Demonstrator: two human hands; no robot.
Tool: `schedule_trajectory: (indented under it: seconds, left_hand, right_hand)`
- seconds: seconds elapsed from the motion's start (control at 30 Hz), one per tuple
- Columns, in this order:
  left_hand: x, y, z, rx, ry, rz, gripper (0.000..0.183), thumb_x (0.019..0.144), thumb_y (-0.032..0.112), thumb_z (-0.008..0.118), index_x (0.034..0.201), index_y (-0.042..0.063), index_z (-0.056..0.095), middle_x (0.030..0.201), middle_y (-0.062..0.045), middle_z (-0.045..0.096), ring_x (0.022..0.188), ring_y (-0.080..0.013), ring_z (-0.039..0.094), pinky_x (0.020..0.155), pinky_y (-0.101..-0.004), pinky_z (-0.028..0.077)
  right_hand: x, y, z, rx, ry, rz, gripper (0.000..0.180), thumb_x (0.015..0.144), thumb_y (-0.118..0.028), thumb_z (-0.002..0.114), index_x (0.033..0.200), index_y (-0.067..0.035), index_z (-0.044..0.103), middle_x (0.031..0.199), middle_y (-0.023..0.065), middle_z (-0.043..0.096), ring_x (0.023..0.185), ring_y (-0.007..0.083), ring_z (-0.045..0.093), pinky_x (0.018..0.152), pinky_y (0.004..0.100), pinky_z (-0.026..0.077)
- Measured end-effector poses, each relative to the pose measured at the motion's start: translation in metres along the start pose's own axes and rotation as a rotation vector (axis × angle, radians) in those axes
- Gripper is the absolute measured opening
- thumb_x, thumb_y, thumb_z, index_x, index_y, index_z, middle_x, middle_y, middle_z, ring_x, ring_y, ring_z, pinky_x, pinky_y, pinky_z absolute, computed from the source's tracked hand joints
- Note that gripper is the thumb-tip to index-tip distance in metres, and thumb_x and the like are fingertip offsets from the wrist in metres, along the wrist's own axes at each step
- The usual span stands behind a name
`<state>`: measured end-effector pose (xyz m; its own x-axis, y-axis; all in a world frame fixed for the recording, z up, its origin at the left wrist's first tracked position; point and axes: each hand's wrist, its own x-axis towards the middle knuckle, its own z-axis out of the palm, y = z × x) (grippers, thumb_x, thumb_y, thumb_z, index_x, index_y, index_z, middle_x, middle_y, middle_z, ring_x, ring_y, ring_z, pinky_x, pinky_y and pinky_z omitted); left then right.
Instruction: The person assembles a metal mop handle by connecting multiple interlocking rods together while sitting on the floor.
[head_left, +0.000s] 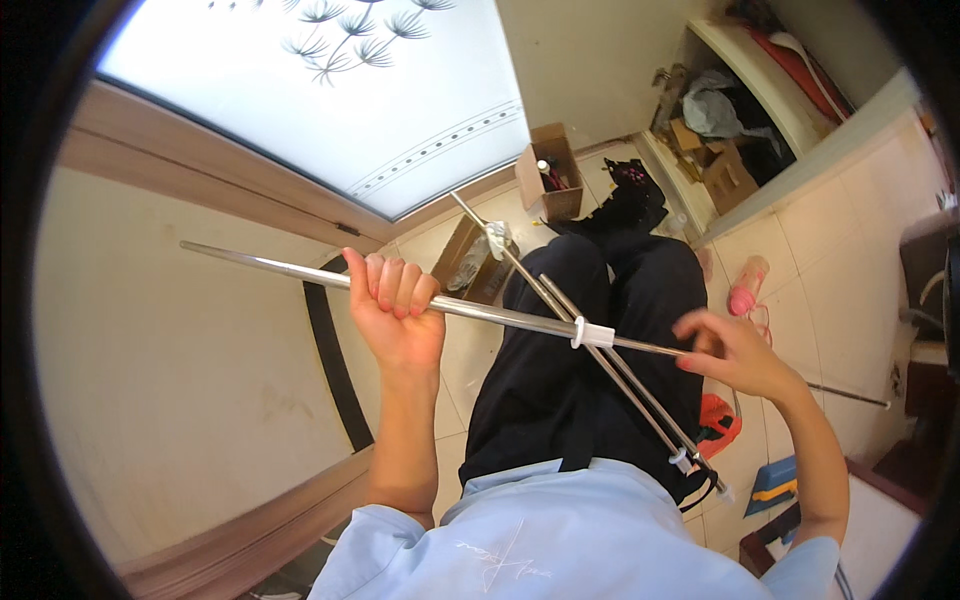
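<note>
My left hand (397, 307) is closed in a fist around a shiny metal telescopic pole (510, 316), held slantwise above my lap. A white plastic collar (594, 333) sits where its thick tube meets a thinner rod (649, 346). Around that thin rod my right hand (731, 352) curls loosely, thumb against it, its fingers blurred. Two more metal poles (637, 394) lie across my dark trousers under the held one. White plastic fittings (681, 460) show near their lower ends, and a crumpled clear wrapping (497, 238) clings to the longer pole.
Beyond my knees stand an open cardboard box (562, 201) with items inside and a low carton (469, 277). A black cloth (637, 195) lies by them. To the right are a pink bottle (748, 285), a red bag (718, 427) and a blue object (772, 484). A frosted glass panel (337, 112) rises ahead.
</note>
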<state>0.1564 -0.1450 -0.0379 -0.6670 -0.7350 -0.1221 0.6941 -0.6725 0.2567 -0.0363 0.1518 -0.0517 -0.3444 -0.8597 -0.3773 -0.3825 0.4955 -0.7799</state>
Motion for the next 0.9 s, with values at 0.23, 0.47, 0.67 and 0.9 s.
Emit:
schedule_trajectory:
  seconds: [0.23, 0.47, 0.67, 0.9]
  left_hand:
    - [-0.002, -0.023, 0.006, 0.091, 0.071, -0.004, 0.049, 0.093, 0.033, 0.04, 0.05, 0.015, 0.027, 0.043, 0.004, 0.019, 0.037, -0.0079, 0.017, 0.036, -0.0229, 0.016]
    - [0.006, -0.006, 0.008, 0.026, 0.099, -0.002, 0.049, 0.093, 0.035, 0.04, 0.05, 0.016, 0.027, 0.043, 0.006, 0.02, 0.036, -0.0074, 0.017, 0.035, -0.0223, 0.015]
    - [-0.002, -0.022, -0.004, 0.023, 0.138, -0.053, 0.049, 0.094, 0.034, 0.039, 0.05, 0.017, 0.026, 0.042, 0.006, 0.02, 0.035, -0.0068, 0.017, 0.034, -0.0215, 0.016]
    - [0.0, -0.024, -0.002, 0.039, 0.098, -0.048, 0.049, 0.094, 0.033, 0.038, 0.05, 0.016, 0.026, 0.043, 0.005, 0.02, 0.036, -0.0077, 0.017, 0.035, -0.0221, 0.016]
  right_hand:
    - [-0.017, 0.019, 0.005, 0.15, 0.279, -0.052, 0.029, 0.08, -0.008, 0.055, 0.109, -0.004, 0.053, 0.056, 0.0012, 0.049, 0.052, 0.0069, 0.045, 0.049, 0.0217, 0.034]
    - [-0.038, 0.023, 0.0, 0.028, 0.22, -0.104, 0.017, 0.083, -0.007, 0.052, 0.097, 0.001, 0.06, 0.063, 0.0068, 0.055, 0.055, 0.0121, 0.052, 0.053, 0.0241, 0.039]
    - [-0.021, -0.008, 0.02, -0.031, 0.302, -0.142, 0.012, 0.082, -0.005, 0.057, 0.089, 0.003, 0.061, 0.066, 0.0112, 0.058, 0.056, 0.0173, 0.054, 0.051, 0.0277, 0.04]
    - [-0.022, -0.009, 0.016, -0.023, 0.268, -0.112, 0.012, 0.082, -0.008, 0.058, 0.089, 0.001, 0.062, 0.069, 0.0131, 0.06, 0.058, 0.0202, 0.056, 0.053, 0.0285, 0.041]
